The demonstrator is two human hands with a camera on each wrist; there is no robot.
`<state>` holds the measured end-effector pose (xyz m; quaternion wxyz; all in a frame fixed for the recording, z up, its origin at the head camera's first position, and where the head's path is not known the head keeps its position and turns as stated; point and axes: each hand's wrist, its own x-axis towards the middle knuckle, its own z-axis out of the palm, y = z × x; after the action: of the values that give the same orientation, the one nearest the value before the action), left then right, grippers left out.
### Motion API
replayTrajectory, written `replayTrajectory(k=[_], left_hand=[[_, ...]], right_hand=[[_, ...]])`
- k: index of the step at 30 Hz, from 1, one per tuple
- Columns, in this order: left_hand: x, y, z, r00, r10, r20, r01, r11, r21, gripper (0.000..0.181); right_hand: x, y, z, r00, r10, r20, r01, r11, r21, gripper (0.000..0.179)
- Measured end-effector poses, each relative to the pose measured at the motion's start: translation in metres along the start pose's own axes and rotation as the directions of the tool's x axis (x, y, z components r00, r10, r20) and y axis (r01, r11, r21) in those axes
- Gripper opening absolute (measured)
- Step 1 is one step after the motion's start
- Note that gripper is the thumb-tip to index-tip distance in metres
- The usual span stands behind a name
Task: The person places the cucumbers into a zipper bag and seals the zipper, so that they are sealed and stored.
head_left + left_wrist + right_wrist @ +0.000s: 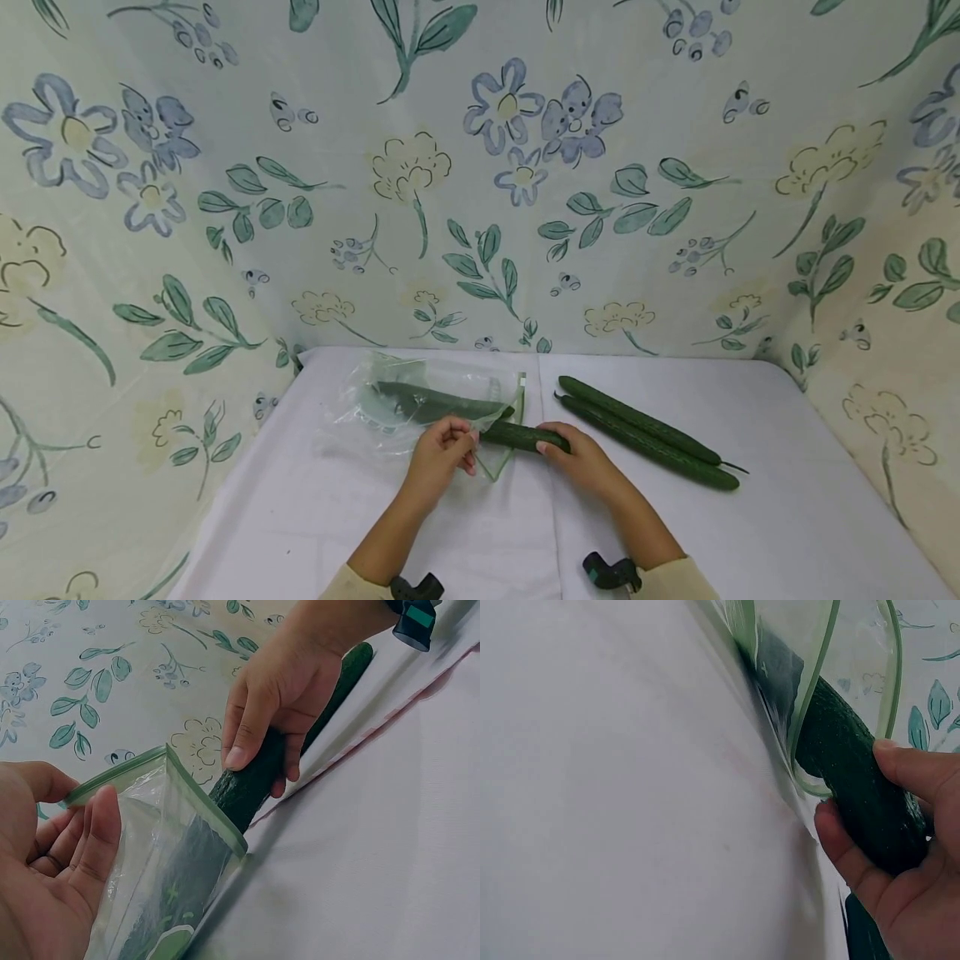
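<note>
A clear zip bag (341, 421) with a green-edged mouth lies on its side, its opening facing right. Between thumb and fingers, my left hand (441, 457) pinches the bag's rim, which stands parted in the left wrist view. My right hand (583, 458) grips the outer end of a dark green cucumber (866, 787). The far part of that cucumber is inside the bag mouth, seen through the plastic in the left wrist view. Another cucumber (442, 402) lies wholly or mostly within the bag, behind the held one; the film partly blurs it.
To the right of my right hand, two long cucumbers (645, 442) lie side by side, slanting toward the near right. A white cloth (480, 533) covers the table. Behind it hangs a floral curtain (480, 183), which also closes in both sides.
</note>
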<state>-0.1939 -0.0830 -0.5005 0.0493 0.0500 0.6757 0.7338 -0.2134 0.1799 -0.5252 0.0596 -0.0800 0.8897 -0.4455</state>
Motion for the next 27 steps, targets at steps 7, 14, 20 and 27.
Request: replayTrajectory(k=[7,14,20,27], left_hand=[[0.000,0.000,0.000,1.000,0.007,0.003,-0.007,1.000,0.000,0.019],[-0.001,0.002,0.000,1.000,0.008,0.000,-0.008,1.000,-0.001,0.020],[-0.001,0.003,0.000,1.000,0.003,0.001,-0.003,1.000,0.004,0.022],[-0.002,0.002,-0.001,1.000,0.000,0.005,0.000,1.000,0.023,0.022]], right_hand=[[0.000,-0.002,0.000,0.999,-0.011,0.030,0.009,0.996,0.093,0.041],[0.005,0.002,0.009,0.998,-0.055,0.023,0.050,0.979,0.196,0.043],[0.010,-0.002,0.018,0.999,-0.045,0.022,0.039,0.972,0.232,0.044],[0.015,-0.007,0.026,0.999,-0.035,0.019,0.030,0.974,0.224,0.046]])
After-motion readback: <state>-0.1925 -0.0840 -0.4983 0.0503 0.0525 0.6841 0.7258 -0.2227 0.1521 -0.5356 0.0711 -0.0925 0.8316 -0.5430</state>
